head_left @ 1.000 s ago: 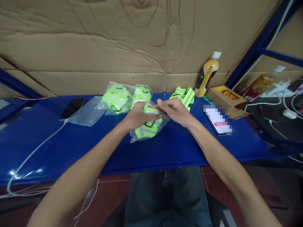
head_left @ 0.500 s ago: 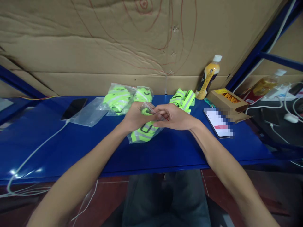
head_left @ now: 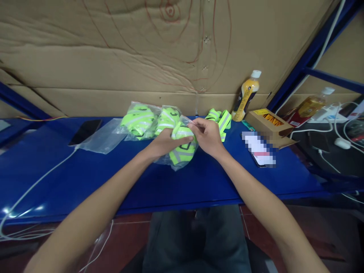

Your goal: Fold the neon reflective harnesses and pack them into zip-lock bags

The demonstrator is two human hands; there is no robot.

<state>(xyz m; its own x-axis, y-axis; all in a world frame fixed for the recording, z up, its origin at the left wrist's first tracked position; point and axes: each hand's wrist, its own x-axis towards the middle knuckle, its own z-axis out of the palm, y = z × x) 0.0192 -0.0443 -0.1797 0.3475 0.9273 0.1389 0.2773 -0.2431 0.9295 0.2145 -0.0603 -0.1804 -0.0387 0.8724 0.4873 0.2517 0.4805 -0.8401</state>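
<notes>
The left hand (head_left: 165,143) clasps a clear bag (head_left: 182,154) of neon strapping (head_left: 186,157) mid-view; the right hand (head_left: 209,136) pinches its upper edge. From it, filled bags (head_left: 139,120) at ten and eleven o'clock look done; loose strapping (head_left: 224,120) at two and a flat bag (head_left: 104,137) at nine seem left.

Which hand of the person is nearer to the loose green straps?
Right. The right hand is just beside the loose straps; the left hand is farther away, on the bagged bundle.
</notes>
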